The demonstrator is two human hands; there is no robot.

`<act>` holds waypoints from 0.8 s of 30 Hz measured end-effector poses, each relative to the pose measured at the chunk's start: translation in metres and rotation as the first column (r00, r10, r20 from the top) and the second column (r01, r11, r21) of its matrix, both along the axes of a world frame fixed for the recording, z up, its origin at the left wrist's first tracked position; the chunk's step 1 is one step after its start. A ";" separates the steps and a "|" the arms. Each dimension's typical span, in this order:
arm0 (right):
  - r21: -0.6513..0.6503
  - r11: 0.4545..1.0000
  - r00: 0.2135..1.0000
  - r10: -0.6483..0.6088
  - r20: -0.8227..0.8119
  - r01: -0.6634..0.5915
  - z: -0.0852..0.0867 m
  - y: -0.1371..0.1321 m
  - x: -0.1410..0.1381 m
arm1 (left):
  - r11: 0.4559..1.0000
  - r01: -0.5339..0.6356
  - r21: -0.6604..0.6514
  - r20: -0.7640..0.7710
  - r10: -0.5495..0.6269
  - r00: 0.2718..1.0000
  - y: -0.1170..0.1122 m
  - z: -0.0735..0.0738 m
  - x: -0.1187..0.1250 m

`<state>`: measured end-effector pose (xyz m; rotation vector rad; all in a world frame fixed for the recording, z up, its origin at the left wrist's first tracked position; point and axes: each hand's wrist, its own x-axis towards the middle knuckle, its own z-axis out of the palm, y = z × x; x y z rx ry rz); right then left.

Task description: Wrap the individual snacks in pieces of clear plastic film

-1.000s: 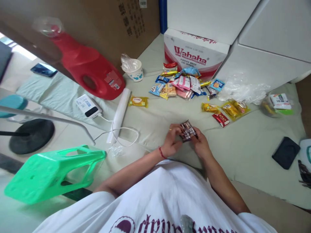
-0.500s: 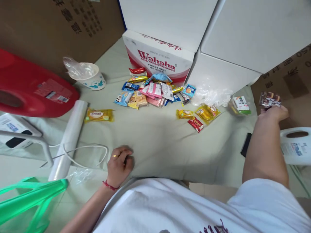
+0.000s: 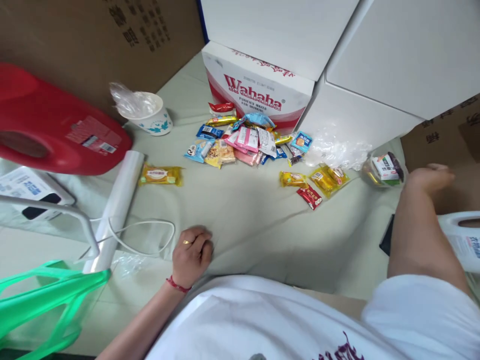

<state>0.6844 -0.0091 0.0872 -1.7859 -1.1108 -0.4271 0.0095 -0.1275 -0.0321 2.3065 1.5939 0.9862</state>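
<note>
My left hand (image 3: 192,254) rests on the cloth near the front edge, fingers curled in with nothing visible in them. My right hand (image 3: 429,180) is at the far right, beside a clear plastic bowl (image 3: 369,176); its fingers are loosely bent, slightly blurred, and no packet shows in them. In the bowl lie a white-and-green packet (image 3: 386,168) and a dark packet (image 3: 396,165). Left of the bowl are yellow-wrapped cakes (image 3: 327,180), another yellow packet (image 3: 293,179) and a red packet (image 3: 309,197). A mixed snack pile (image 3: 245,140) sits at the back.
A Wahaba-type water carton (image 3: 258,92) stands behind the pile. On the left are a paper cup (image 3: 153,120), a red jug (image 3: 71,130), a yellow cake packet (image 3: 160,175), a film roll (image 3: 116,210), a white cable (image 3: 170,240) and a green bag (image 3: 48,300). A white jug (image 3: 465,240) stands right.
The dark chocolate-coloured snack packet has left my right hand and now lies in the clear bowl. My left hand stays on the cloth; the view has shifted slightly.
</note>
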 end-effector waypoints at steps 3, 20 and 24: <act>-0.113 0.974 0.980 -0.187 0.069 0.194 0.000 -0.004 -0.043 | 0.999 -0.018 -0.050 0.020 0.019 1.000 -0.001 -0.001 -0.001; -0.233 0.962 0.893 0.023 -0.450 -0.142 -0.017 -0.013 -0.219 | 0.961 -0.004 -0.276 0.405 0.120 0.907 0.000 0.026 0.002; 0.050 0.882 0.207 0.165 -0.964 -0.468 -0.041 -0.086 -0.333 | 0.853 0.291 -0.434 0.645 0.069 0.761 0.009 0.040 0.042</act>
